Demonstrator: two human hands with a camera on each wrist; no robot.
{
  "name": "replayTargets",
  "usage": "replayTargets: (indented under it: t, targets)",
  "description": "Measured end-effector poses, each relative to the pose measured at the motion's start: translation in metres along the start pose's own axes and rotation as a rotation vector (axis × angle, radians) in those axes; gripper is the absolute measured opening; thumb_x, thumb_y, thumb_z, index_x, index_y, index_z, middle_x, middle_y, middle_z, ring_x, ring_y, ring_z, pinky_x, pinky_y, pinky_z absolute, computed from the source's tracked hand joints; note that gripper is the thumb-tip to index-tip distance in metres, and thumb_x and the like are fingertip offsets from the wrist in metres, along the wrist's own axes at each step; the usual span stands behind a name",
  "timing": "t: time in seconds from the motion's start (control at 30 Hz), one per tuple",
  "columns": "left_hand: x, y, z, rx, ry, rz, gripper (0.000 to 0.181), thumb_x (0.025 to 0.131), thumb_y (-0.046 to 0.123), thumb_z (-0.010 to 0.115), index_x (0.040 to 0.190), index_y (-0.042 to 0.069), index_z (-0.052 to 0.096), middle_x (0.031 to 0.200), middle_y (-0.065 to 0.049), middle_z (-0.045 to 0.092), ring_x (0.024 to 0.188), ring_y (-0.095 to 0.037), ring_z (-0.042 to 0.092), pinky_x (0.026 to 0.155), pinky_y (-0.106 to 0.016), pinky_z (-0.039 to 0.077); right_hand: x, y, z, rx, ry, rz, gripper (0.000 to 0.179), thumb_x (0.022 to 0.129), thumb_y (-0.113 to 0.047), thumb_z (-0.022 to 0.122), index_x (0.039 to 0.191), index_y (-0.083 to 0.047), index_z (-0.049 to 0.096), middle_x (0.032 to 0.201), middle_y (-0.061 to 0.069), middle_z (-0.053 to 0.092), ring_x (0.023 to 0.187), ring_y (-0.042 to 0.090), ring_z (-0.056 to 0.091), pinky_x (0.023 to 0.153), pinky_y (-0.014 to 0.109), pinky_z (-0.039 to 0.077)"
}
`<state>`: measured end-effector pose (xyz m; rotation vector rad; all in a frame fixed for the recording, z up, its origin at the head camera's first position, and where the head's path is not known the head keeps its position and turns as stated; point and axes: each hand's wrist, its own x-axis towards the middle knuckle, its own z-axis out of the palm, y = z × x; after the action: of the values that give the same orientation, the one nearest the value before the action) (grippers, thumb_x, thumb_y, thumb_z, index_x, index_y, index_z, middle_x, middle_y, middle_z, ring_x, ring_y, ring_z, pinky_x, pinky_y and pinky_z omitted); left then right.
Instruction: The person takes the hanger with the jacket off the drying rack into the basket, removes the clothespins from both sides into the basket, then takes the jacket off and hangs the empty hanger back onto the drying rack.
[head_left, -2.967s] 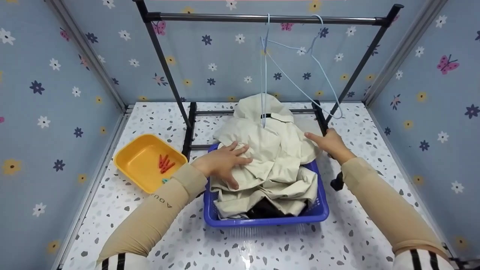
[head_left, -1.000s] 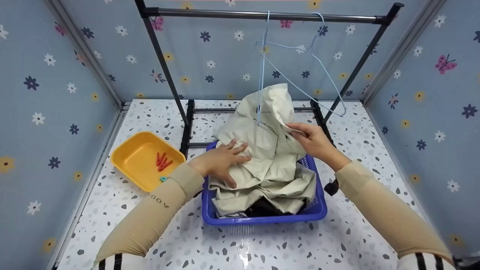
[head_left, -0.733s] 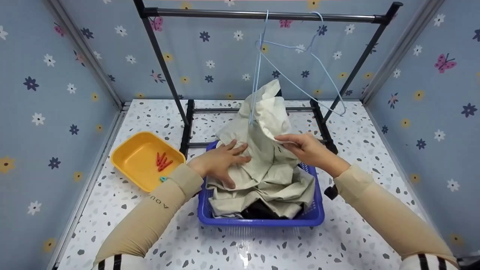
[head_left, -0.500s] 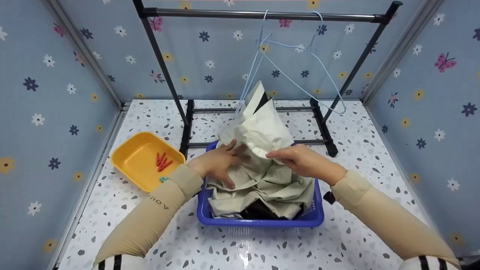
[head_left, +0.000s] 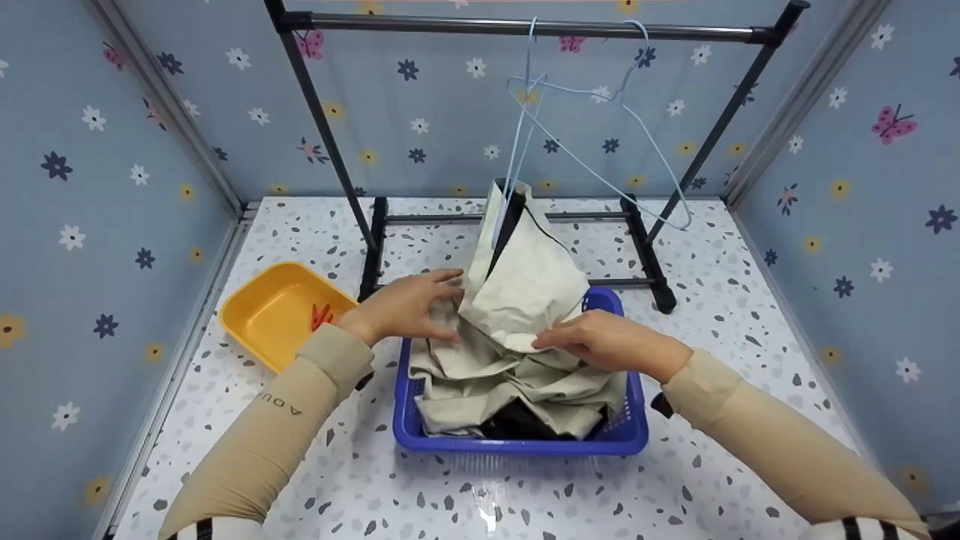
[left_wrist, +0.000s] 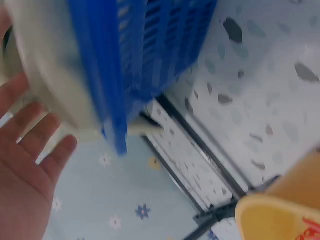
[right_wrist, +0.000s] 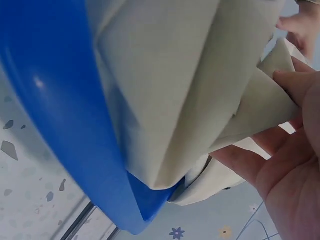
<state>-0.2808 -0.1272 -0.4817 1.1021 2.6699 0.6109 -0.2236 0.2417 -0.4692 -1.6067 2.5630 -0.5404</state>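
A cream-coloured garment [head_left: 525, 292] with a dark strip along one edge lies heaped over a blue plastic basket [head_left: 525, 447]. Its far part is folded towards me. My right hand [head_left: 611, 343] pinches the folded edge between thumb and fingers; in the right wrist view, the cloth [right_wrist: 260, 110] passes between the thumb and fingers of that hand [right_wrist: 295, 165]. Beside the garment's left side is my left hand [head_left: 405, 304], fingers extended and spread. The left wrist view shows this hand [left_wrist: 25, 160] with its fingertips close to the cloth. Darker fabric [head_left: 517, 421] shows beneath the garment.
Two light blue wire hangers [head_left: 513, 157] hang from the black rack's top bar [head_left: 420, 25], the left one overlapping the garment. To the left, a yellow tub [head_left: 259, 304] holds red clothespins [head_left: 321, 315]. The rack's base [head_left: 652, 262] stands behind the basket on the speckled surface.
My right hand took the garment's right side and drew it left and towards me, folding it over. My left hand, earlier spread flat on the cloth, has lifted to the left.
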Motion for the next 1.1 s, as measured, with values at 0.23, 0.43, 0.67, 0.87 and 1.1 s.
replayTargets:
  t: [0.23,0.43,0.67,0.87,1.1]
  targets:
    - [-0.003,0.012,-0.011,-0.011,0.128,0.002,0.117,0.086,0.065,0.085,0.175,0.022,0.023,0.183,-0.011,0.015,0.161,-0.042,0.037,0.126,-0.059,0.040,-0.001,-0.001,0.006,0.012,-0.107,-0.012,0.028,0.102,-0.002,0.070,0.126,-0.013,0.082,0.116,0.006,0.083,0.091,0.027,0.081,0.083,0.037,0.066]
    - [0.010,0.039,-0.002,0.211,0.059,0.166,0.112,0.089,0.073,0.076,0.175,0.026,0.022,0.185,-0.012,0.004,0.170,-0.040,-0.001,0.136,-0.063,0.008,0.006,-0.001,0.009,-0.031,-0.238,-0.032,0.028,0.101,-0.004,0.071,0.124,-0.015,0.083,0.110,0.007,0.083,0.092,0.028,0.079,0.085,0.040,0.064]
    - [0.020,0.050,0.014,0.314,-0.162,0.190,0.094,0.094,0.070,0.072,0.171,0.028,0.036,0.184,-0.009,0.012,0.169,-0.043,0.004,0.136,-0.064,0.012,0.016,-0.001,0.010,-0.044,-0.367,-0.014,0.031,0.102,-0.004,0.071,0.129,-0.016,0.082,0.115,0.007,0.083,0.102,0.029,0.079,0.093,0.042,0.063]
    - [0.024,0.048,0.015,0.238,-0.273,0.119,0.088,0.098,0.066,0.070,0.171,0.031,0.036,0.184,-0.003,0.011,0.169,-0.044,0.004,0.136,-0.058,0.017,0.014,0.002,0.007,0.018,-0.396,0.030,0.037,0.101,-0.001,0.065,0.132,-0.015,0.080,0.121,0.008,0.081,0.106,0.031,0.078,0.096,0.045,0.063]
    - [0.028,0.047,0.017,0.209,-0.349,0.095,0.086,0.100,0.064,0.068,0.171,0.033,0.032,0.184,-0.002,0.009,0.169,-0.043,0.000,0.135,-0.060,0.020,0.007,0.025,-0.010,0.307,-0.195,0.177,0.025,0.103,-0.009,0.067,0.123,-0.003,0.081,0.121,0.012,0.082,0.109,0.027,0.078,0.100,0.044,0.062]
